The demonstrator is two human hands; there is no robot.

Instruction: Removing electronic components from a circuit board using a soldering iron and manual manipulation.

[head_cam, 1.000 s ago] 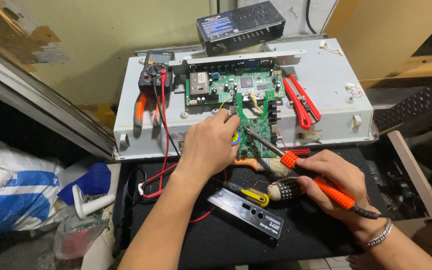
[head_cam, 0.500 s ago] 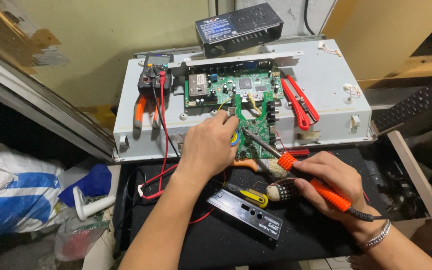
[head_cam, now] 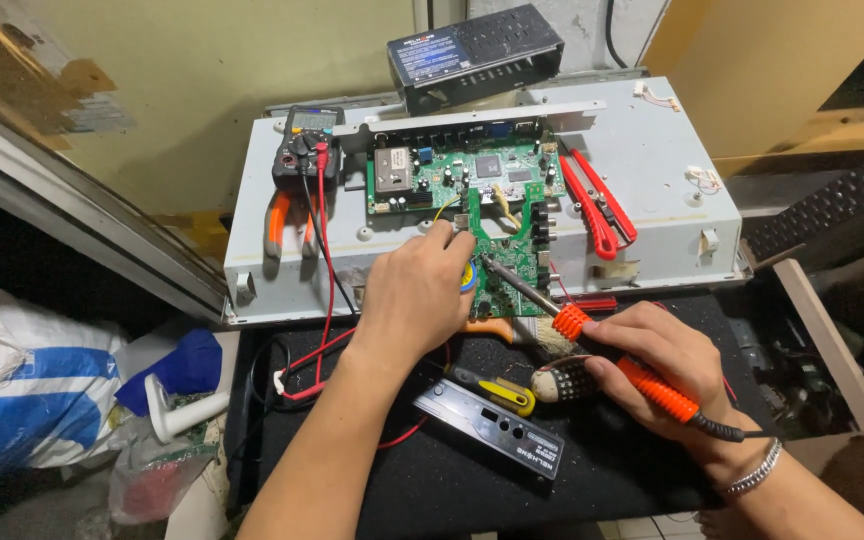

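Two hands are busy here. My right hand [head_cam: 652, 365] is closed around the orange soldering iron [head_cam: 624, 370], and its tip touches the small green board [head_cam: 505, 270] in the middle of the grey metal tray [head_cam: 652, 190]. My left hand [head_cam: 414, 295] pinches something thin just left of the tip; I cannot tell what. If my left fingers slide right, the hot tip could burn them. Since a moment ago the iron has moved up a little and my hands are closer.
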